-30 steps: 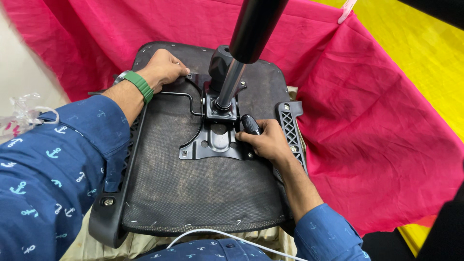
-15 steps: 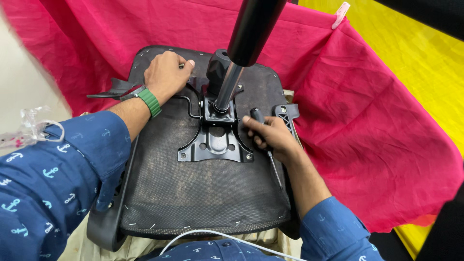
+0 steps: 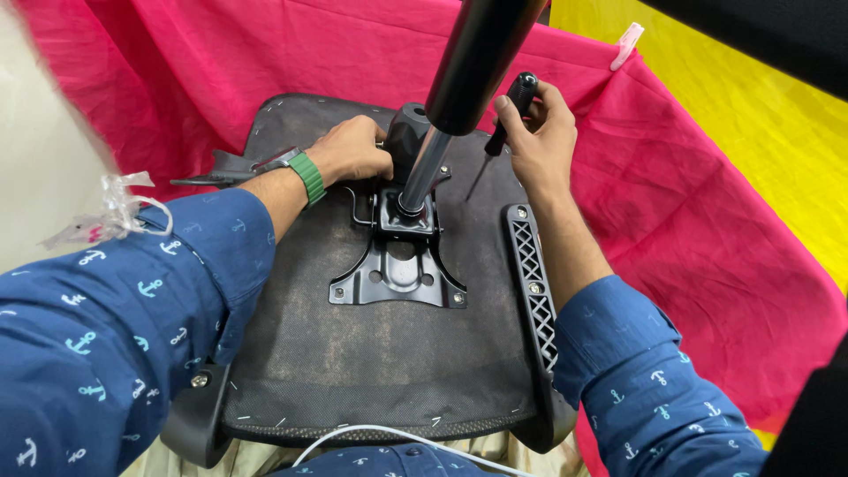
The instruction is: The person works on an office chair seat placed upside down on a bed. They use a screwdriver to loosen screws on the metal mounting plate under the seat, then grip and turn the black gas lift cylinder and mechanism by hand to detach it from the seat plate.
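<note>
An office chair seat [image 3: 371, 371] is laid upside down over a pink cloth [image 3: 707, 221], with its underside turned up so that the metal plate [image 3: 397, 274] and the gas cylinder [image 3: 477, 62] can be reached from above. The seat appears to rest against the person's lap at its near edge, which would keep it from sliding.

The left hand [image 3: 353, 150] is curled over the black housing [image 3: 408, 132] at the foot of the cylinder, fingers pressed around it, apparently to steady the mechanism. A green band [image 3: 306, 177] is worn at that wrist. The right hand [image 3: 543, 132] is closed around the black handle of a screwdriver [image 3: 505, 119], held upright with the tip pointing down toward the seat just right of the cylinder; whether the tip touches the seat cannot be told.

The cylinder rises steeply toward the camera between the two hands and hides part of the area behind it, so approach from straight above is blocked there. Open room is left on the near half of the seat, in front of the plate. On the right a ribbed black armrest bracket [image 3: 530, 274] runs along the seat edge, just beside the right forearm; on the left a lever [image 3: 230, 168] sticks out past the seat edge. A white cable [image 3: 380, 433] crosses the near rim. Yellow cloth [image 3: 751, 115] lies beyond the pink one.
</note>
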`<state>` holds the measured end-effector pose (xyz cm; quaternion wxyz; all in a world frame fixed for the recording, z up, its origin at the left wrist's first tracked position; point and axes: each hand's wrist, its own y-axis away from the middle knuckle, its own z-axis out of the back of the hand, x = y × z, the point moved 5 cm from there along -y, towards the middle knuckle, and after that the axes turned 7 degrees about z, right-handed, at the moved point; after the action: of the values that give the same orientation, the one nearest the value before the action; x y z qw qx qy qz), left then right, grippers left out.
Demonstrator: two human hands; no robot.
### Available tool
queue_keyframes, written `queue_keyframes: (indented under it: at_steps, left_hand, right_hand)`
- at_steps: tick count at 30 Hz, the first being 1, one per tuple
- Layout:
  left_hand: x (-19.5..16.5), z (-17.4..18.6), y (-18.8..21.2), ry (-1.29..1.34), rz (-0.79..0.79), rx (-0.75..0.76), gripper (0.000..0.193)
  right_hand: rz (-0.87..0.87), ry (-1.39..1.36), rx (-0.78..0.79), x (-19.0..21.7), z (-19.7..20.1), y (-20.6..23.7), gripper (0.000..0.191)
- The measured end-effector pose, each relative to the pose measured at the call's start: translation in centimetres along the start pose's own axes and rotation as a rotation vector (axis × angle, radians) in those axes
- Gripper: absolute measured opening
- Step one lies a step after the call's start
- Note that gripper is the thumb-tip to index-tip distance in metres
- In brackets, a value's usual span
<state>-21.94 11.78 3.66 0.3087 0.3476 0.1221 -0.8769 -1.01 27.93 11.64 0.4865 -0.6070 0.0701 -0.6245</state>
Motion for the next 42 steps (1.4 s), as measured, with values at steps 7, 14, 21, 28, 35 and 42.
queue_keyframes:
  at_steps: [7, 14, 21, 28, 35, 42]
  left_hand:
    - [0.2, -1.7, -0.3, 0.229, -0.047, 0.154, 0.056]
    - [-0.4, -1.1, 0.6, 0.005, -0.049, 0.047, 0.082]
    - [-0.2, -1.1, 0.7, -0.001, -0.033, 0.049, 0.081]
    - [-0.2, -1.1, 0.7, -0.032, -0.033, 0.041, 0.081]
    - [-0.4, -1.0, 1.0, -0.015, -0.074, 0.037, 0.078]
    - [-0.5, -1.0, 1.0, -0.036, -0.054, 0.043, 0.08]
  right_hand:
    - [0.252, 0.064, -0.041, -0.2, -1.4, -1.6, 0.033]
    - [0.224, 0.104, -0.059, -0.1, -1.7, -2.2, 0.03]
    - [0.21, 0.079, -0.005, -0.1, -2.9, -2.5, 0.031]
    - [0.182, 0.087, 0.013, -0.2, -3.2, -2.6, 0.032]
    - [0.402, 0.205, 0.049, 1.6, -3.5, -2.6, 0.032]
    - [0.429, 0.265, 0.087, 2.6, -3.2, -2.6, 0.036]
